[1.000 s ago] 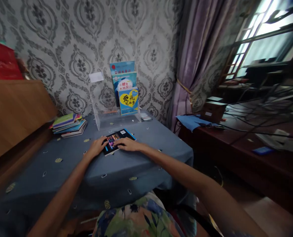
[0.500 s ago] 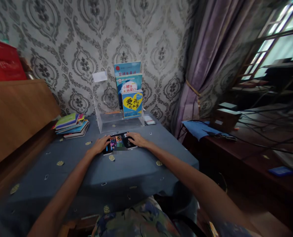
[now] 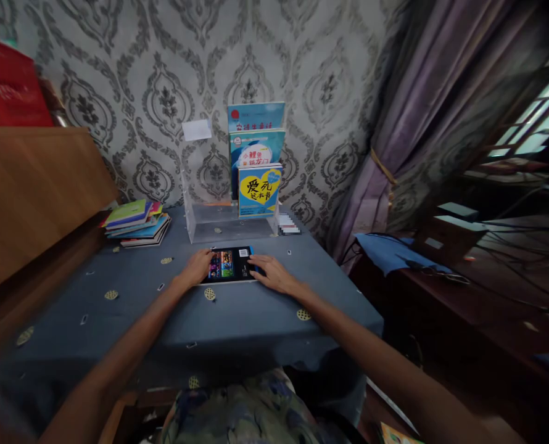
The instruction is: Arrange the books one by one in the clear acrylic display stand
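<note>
- The worktop (image 3: 251, 320) is the biggest, under a blue-gray cloth (image 3: 131, 308) with little yellow shapes. Its front edge is near the dark book (image 3: 231, 265), with a wide band of cloth between. Its right edge slants away, well apart from the right hand (image 3: 274, 274).
- The left arm (image 3: 121, 351) and right arm (image 3: 362, 351) stretch forward from the low corners. They come closer together by the dark book.
- A see-through stand (image 3: 223, 232) sits just behind the dark book. A thin strip of cloth shows between them.
- Three blue books (image 3: 258, 148) stand up on the stand's right side. The front one has a yellow heart.
- A messy pile of books (image 3: 138, 223) lies far off to the left hand's (image 3: 198, 266) left.
- The dark book lies flat between both hands, long sides going left to right.
- The left hand rests palm down at its left end. I cannot tell if it pinches.
- The right hand touches its right end, fingers a bit spread.
- A small white label (image 3: 243, 253) is on the dark book.
</note>
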The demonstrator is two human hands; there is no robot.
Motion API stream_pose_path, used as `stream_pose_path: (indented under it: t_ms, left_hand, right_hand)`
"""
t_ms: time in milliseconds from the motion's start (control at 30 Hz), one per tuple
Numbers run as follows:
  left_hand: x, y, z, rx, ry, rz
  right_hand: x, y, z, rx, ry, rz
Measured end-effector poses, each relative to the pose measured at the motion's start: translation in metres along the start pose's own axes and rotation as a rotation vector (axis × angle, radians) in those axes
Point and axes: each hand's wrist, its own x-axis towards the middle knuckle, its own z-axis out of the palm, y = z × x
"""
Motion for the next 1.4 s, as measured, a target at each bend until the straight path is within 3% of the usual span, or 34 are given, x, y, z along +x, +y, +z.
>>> stream_pose_path:
  t_ms: [333,633,833,1133,1400]
  left_hand:
    - [-0.011,0.063,0.015,0.001,0.005,0.300]
    - [-0.010,0.065,0.015,0.081,0.009,0.475]
    - [-0.009,0.076,0.020,0.070,0.017,0.464]
    - [-0.002,0.082,-0.004,-0.044,0.018,0.304]
    - [-0.004,0.085,0.000,-0.066,-0.012,0.277]
  right_hand:
    - [0.000,-0.005,-0.010,0.123,0.047,0.004]
    - [0.009,0.018,0.000,0.186,0.090,0.002]
    - [0.014,0.026,0.000,0.225,0.079,0.029]
    - [-0.007,0.007,-0.024,0.379,0.001,0.072]
    - [-0.009,0.008,-0.016,0.420,0.018,-0.001]
